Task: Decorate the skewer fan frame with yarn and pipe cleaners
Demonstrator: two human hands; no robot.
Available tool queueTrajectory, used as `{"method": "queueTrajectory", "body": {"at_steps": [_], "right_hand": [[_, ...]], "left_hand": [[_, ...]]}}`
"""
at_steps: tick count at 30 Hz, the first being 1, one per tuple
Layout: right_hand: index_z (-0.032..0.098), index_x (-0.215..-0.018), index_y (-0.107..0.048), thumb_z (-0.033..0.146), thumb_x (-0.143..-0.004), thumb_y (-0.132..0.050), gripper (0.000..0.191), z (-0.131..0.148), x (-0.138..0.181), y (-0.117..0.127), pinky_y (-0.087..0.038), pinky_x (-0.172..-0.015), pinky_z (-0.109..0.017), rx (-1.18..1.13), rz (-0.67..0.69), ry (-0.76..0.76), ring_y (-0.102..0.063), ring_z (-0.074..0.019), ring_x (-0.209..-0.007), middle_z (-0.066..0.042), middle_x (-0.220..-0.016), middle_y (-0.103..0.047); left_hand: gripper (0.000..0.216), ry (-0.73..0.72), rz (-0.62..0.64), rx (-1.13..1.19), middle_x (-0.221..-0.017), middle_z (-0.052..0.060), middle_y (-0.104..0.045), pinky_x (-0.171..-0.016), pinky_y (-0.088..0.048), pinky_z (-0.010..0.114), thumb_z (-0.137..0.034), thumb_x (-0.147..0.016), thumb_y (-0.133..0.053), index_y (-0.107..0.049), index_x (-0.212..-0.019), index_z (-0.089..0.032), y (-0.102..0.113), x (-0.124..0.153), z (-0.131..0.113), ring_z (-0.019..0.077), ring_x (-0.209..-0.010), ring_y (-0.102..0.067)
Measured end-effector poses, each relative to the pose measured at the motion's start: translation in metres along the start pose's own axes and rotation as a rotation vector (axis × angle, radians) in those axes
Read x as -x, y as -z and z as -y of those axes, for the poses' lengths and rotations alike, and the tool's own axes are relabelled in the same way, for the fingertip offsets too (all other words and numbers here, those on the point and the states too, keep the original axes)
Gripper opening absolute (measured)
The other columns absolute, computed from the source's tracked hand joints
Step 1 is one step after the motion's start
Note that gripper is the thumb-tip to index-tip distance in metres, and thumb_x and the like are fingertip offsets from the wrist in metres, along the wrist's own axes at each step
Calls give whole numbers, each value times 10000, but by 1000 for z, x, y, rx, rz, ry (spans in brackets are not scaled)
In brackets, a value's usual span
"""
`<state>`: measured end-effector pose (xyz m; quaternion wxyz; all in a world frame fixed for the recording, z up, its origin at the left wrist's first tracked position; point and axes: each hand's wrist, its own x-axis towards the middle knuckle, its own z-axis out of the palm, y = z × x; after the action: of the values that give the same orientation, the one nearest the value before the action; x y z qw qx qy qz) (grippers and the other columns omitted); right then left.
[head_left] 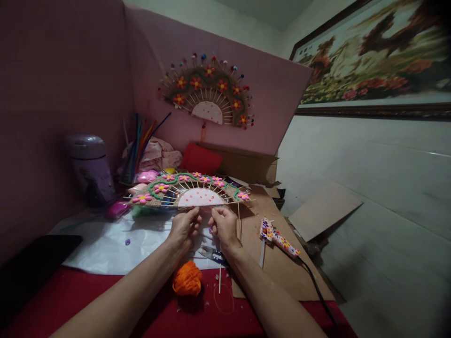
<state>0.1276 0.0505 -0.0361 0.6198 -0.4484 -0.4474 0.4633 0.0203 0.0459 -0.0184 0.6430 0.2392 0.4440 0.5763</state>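
Observation:
A half-round craft fan (200,197) of woven brown cord and thin sticks is tilted above the table. It has pink clay flowers, a wavy green strand and a white dotted half-disc at its base. My left hand (185,229) pinches at the fan's lower edge, left of its middle. Close by on the right, my right hand (226,227) is also closed at that edge, fingers curled. What lies between the fingertips is partly hidden. Thread snips (211,252) lie beneath my right hand, and an orange yarn bundle (187,279) sits nearer me.
A flower-patterned glue gun (278,237) with a black cord rests on cardboard (285,277) at right. A purple bottle (90,169) stands at left beside colored pipe cleaners (141,141). Another decorated fan (209,96) is fixed to the pink board (275,103) behind.

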Motion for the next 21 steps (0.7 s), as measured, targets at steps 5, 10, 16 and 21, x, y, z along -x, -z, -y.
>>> {"method": "queueTrajectory", "body": {"at_steps": [5,10,16,21], "right_hand": [[161,-695,-493,358,-714,-570,212,0,0,0,-241,-314,-155,22,12,-3,-360,-40,-296,69,-424,-514],[163,-709,-498,362,-711,-567,211,-3,-2,0,-236,-316,-155,34,16,-11,-356,-39,-298,70,-429,-519],[167,-709,-493,352,-704,-567,199,-2,-2,0,-236,-320,-156,32,26,-16,-362,-40,-300,72,-434,-520],[166,-707,-496,348,-698,-580,200,-4,-2,-1,-238,-319,-158,19,37,-7,-363,-43,-302,69,-432,-520]], "left_hand": [[90,-24,-9,36,-464,-19,-502,-275,-185,124,-157,-714,-571,-556,-661,-86,-4,2,-2,31,-311,-361],[82,0,-41,54,-446,-22,-498,-276,-170,121,-159,-682,-585,-564,-658,-83,-8,5,-6,29,-301,-350],[100,-4,-66,55,-431,-23,-492,-279,-162,120,-149,-656,-601,-535,-604,-95,-8,4,-7,25,-295,-346],[99,8,-84,85,-427,-20,-496,-283,-175,118,-145,-647,-604,-532,-598,-97,-8,0,-5,27,-296,-357]]}}
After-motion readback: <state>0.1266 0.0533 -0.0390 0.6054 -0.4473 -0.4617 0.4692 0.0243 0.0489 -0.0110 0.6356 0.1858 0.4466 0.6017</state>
